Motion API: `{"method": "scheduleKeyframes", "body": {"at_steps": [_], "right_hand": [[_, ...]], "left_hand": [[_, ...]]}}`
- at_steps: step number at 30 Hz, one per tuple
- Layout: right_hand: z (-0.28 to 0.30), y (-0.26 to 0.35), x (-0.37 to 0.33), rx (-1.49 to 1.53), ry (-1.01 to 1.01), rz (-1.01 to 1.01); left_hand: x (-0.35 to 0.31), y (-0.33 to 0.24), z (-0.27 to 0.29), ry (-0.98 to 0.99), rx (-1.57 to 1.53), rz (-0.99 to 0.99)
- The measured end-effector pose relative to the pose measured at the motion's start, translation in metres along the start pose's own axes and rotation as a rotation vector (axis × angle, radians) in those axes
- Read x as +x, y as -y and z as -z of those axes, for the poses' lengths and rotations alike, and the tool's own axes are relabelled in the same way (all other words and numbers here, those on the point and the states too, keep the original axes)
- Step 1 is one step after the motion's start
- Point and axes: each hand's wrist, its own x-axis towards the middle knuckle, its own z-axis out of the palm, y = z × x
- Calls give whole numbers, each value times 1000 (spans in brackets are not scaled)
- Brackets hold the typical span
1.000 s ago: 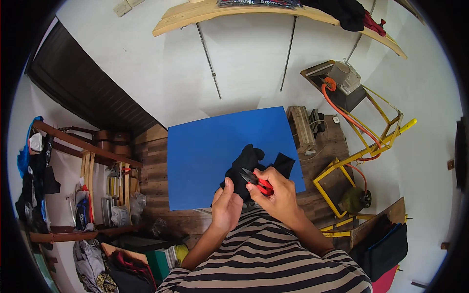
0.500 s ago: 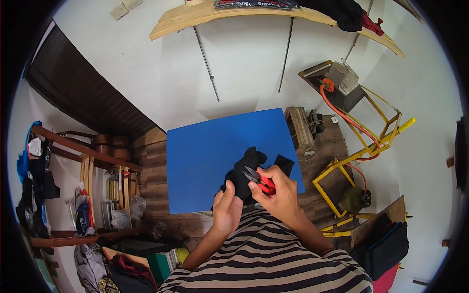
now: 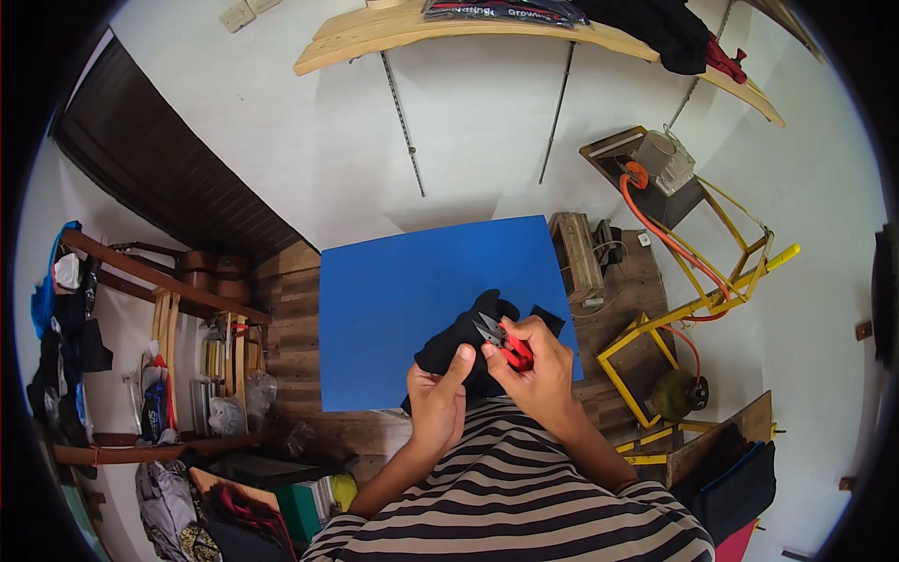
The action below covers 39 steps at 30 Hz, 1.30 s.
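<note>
I see the black cloth [image 3: 454, 345] bunched just below the frame's centre, pinched in the left hand [image 3: 438, 398], while the right hand [image 3: 534, 370] grips red-handled snips [image 3: 518, 352], blades over the cloth. I judge the work under way above the blue table [image 3: 389, 290]; I can't make out any finished cut, so what's left I can't tell.

The striped shirt [image 3: 524, 487] catches my eye first: near-black bands alternate with pale cream ones, bending in wide curves across the front. The same stripes run over the short sleeves [image 3: 660, 510], which stop above the forearms [image 3: 599, 454]. From there down everything is bare, the left hand [image 3: 438, 403] and the right hand [image 3: 545, 379] included.
</note>
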Motion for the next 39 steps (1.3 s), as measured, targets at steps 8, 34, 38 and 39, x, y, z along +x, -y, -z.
{"method": "scheduleKeyframes", "body": {"at_steps": [8,34,38,39], "right_hand": [[2,-6,10,5,4,11],[11,-17,17,-4,16,-31],[14,-18,17,-2,-4,-40],[15,-19,16,-36,3,-46]], "left_hand": [[11,4,-8,-77,-53,7],[13,16,5,181,-237,-31],[10,18,1,119,-175,-24],[11,19,0,110,-95,-77]]}}
